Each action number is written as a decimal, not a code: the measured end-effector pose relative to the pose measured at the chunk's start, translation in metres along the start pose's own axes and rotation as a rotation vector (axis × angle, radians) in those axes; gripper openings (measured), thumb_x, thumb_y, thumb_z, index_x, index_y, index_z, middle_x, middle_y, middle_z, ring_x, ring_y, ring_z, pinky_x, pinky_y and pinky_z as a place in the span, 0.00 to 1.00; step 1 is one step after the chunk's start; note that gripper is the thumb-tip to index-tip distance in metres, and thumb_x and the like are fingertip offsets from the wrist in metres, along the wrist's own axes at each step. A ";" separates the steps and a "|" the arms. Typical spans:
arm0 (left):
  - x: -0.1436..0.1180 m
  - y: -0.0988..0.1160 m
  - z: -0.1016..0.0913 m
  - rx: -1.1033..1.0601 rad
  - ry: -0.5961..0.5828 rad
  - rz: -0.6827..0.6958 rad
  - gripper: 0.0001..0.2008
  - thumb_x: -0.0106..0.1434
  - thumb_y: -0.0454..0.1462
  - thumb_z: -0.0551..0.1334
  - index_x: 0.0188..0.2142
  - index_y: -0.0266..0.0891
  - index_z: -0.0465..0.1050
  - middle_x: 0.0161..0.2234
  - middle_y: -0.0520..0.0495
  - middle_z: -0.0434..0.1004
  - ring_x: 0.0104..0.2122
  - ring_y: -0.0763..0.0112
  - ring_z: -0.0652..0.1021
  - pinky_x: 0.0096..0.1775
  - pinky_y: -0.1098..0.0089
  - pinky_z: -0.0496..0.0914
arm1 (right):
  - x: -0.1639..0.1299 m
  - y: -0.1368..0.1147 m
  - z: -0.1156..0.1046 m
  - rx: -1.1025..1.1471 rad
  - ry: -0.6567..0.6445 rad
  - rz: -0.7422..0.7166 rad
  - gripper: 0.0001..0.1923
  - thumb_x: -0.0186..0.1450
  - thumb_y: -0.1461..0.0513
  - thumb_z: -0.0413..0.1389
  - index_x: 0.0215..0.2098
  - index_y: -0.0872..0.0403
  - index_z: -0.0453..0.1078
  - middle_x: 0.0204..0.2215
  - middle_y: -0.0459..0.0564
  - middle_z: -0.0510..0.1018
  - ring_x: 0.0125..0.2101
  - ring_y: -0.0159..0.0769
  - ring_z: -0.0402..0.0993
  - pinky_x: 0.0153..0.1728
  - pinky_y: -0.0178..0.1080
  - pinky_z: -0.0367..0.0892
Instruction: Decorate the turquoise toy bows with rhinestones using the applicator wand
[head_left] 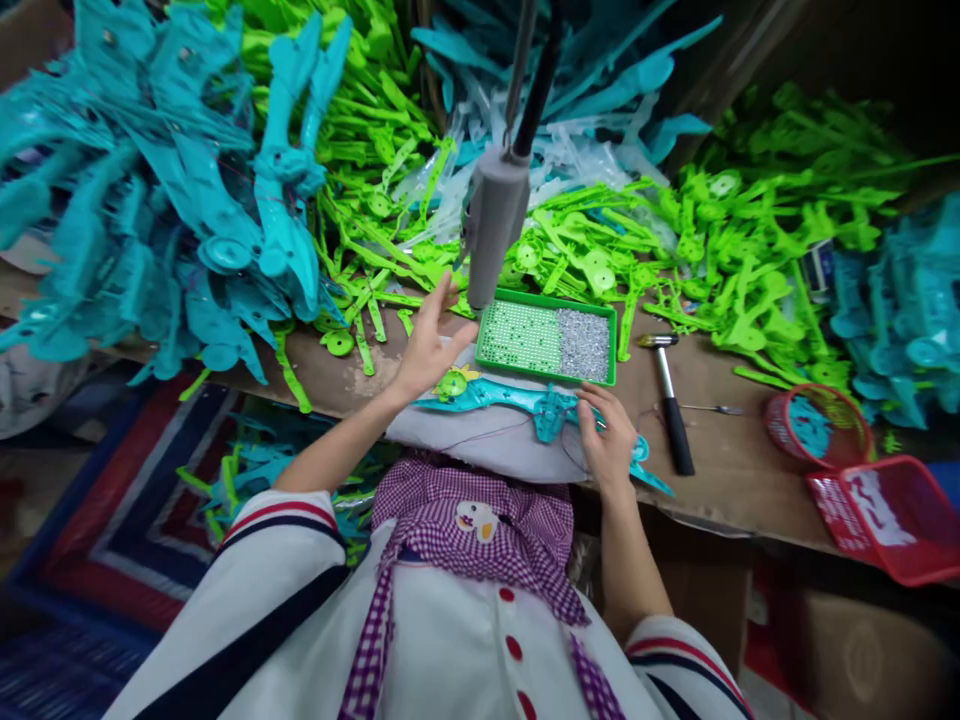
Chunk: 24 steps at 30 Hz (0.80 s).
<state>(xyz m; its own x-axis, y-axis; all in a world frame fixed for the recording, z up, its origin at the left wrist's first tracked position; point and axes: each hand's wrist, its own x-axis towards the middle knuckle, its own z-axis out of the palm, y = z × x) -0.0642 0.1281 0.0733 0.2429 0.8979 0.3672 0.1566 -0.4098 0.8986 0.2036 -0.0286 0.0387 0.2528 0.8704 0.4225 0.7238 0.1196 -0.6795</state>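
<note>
while left hand splays | blue part runs beneath right hand

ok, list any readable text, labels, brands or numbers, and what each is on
None legible.
Red tray, right: white marks, too blurred to tell if lettering.
Small dark item among the green parts, right: any print too small to read.

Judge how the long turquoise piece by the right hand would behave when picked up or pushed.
The turquoise piece probably stays fairly stiff, as it looks moulded in hard plastic. Its shiny surface may make it a little slippery. Pushed along the grey pad, it would likely slide rather than roll, given its long, irregular outline.
</note>
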 end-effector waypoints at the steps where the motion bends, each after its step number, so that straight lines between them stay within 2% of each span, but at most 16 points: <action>1: -0.013 0.002 -0.002 0.016 -0.012 -0.032 0.34 0.64 0.53 0.67 0.65 0.47 0.62 0.59 0.38 0.72 0.56 0.57 0.76 0.54 0.58 0.74 | -0.007 0.003 -0.006 0.002 0.053 0.061 0.12 0.71 0.56 0.54 0.42 0.52 0.77 0.45 0.55 0.83 0.48 0.42 0.80 0.52 0.50 0.72; 4: -0.041 0.010 -0.003 -0.046 -0.090 -0.124 0.25 0.66 0.50 0.66 0.58 0.43 0.70 0.50 0.40 0.79 0.45 0.64 0.81 0.46 0.63 0.78 | -0.026 0.013 -0.019 -0.017 0.152 0.177 0.13 0.71 0.54 0.54 0.39 0.53 0.77 0.38 0.54 0.84 0.42 0.41 0.80 0.46 0.46 0.74; 6: -0.041 0.017 0.003 -0.119 -0.057 -0.125 0.20 0.67 0.48 0.65 0.54 0.42 0.73 0.47 0.42 0.80 0.42 0.68 0.82 0.45 0.65 0.78 | -0.033 0.016 -0.016 -0.051 0.149 0.180 0.14 0.71 0.54 0.53 0.38 0.54 0.76 0.38 0.54 0.84 0.42 0.41 0.80 0.46 0.46 0.73; 9: -0.011 0.034 0.020 -0.189 0.058 -0.033 0.18 0.67 0.48 0.66 0.51 0.42 0.74 0.45 0.45 0.80 0.42 0.68 0.82 0.46 0.66 0.78 | -0.036 0.018 0.000 -0.134 0.096 0.109 0.15 0.72 0.54 0.52 0.40 0.53 0.76 0.42 0.57 0.83 0.45 0.42 0.79 0.50 0.48 0.72; 13: 0.042 0.070 0.042 -0.202 0.184 0.120 0.17 0.71 0.50 0.61 0.52 0.43 0.72 0.46 0.47 0.78 0.44 0.67 0.81 0.45 0.64 0.77 | -0.037 0.020 0.021 -0.222 0.033 0.026 0.17 0.72 0.54 0.50 0.46 0.54 0.76 0.47 0.58 0.82 0.49 0.43 0.77 0.52 0.48 0.70; 15: 0.048 0.086 0.048 -0.178 0.188 0.169 0.17 0.73 0.50 0.58 0.52 0.43 0.72 0.45 0.47 0.77 0.43 0.67 0.80 0.44 0.64 0.76 | -0.038 0.023 0.026 -0.301 -0.008 -0.015 0.17 0.73 0.55 0.50 0.49 0.55 0.76 0.49 0.59 0.81 0.51 0.43 0.76 0.53 0.48 0.68; 17: 0.032 0.092 0.049 -0.080 0.061 0.181 0.16 0.74 0.49 0.56 0.50 0.42 0.73 0.44 0.47 0.77 0.41 0.68 0.80 0.43 0.65 0.76 | -0.040 0.025 0.029 -0.376 -0.031 -0.043 0.17 0.73 0.55 0.50 0.49 0.54 0.76 0.50 0.58 0.81 0.51 0.43 0.76 0.53 0.48 0.67; 18: 0.017 0.090 0.050 0.009 -0.059 0.174 0.15 0.74 0.48 0.56 0.49 0.42 0.73 0.43 0.47 0.77 0.41 0.68 0.79 0.43 0.64 0.75 | -0.040 0.026 0.029 -0.405 -0.035 -0.048 0.16 0.73 0.56 0.50 0.48 0.54 0.76 0.50 0.57 0.82 0.50 0.43 0.76 0.53 0.47 0.66; 21: -0.047 0.068 0.052 0.386 -0.467 0.101 0.16 0.71 0.45 0.61 0.52 0.39 0.73 0.44 0.43 0.79 0.44 0.61 0.79 0.47 0.59 0.75 | -0.041 0.027 0.030 -0.474 -0.037 -0.046 0.16 0.73 0.55 0.50 0.46 0.53 0.77 0.49 0.55 0.82 0.47 0.43 0.76 0.51 0.46 0.65; 22: -0.068 0.058 0.053 0.512 -0.573 0.059 0.17 0.70 0.44 0.62 0.54 0.39 0.72 0.46 0.42 0.79 0.46 0.58 0.79 0.49 0.57 0.74 | -0.041 0.027 0.030 -0.492 -0.042 -0.045 0.16 0.73 0.56 0.50 0.46 0.53 0.77 0.48 0.54 0.82 0.47 0.43 0.76 0.51 0.46 0.64; 24: -0.101 0.041 0.056 0.628 -0.701 -0.004 0.21 0.70 0.41 0.63 0.59 0.38 0.69 0.49 0.40 0.79 0.50 0.55 0.78 0.52 0.56 0.72 | -0.041 0.026 0.030 -0.515 -0.046 -0.045 0.15 0.73 0.56 0.50 0.46 0.53 0.77 0.48 0.54 0.82 0.47 0.42 0.76 0.51 0.45 0.64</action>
<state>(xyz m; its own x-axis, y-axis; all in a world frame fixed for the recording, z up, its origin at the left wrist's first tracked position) -0.0286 0.0114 0.0592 0.7302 0.6815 -0.0481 0.5968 -0.6019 0.5306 0.1931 -0.0468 -0.0141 0.1943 0.8914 0.4095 0.9583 -0.0834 -0.2732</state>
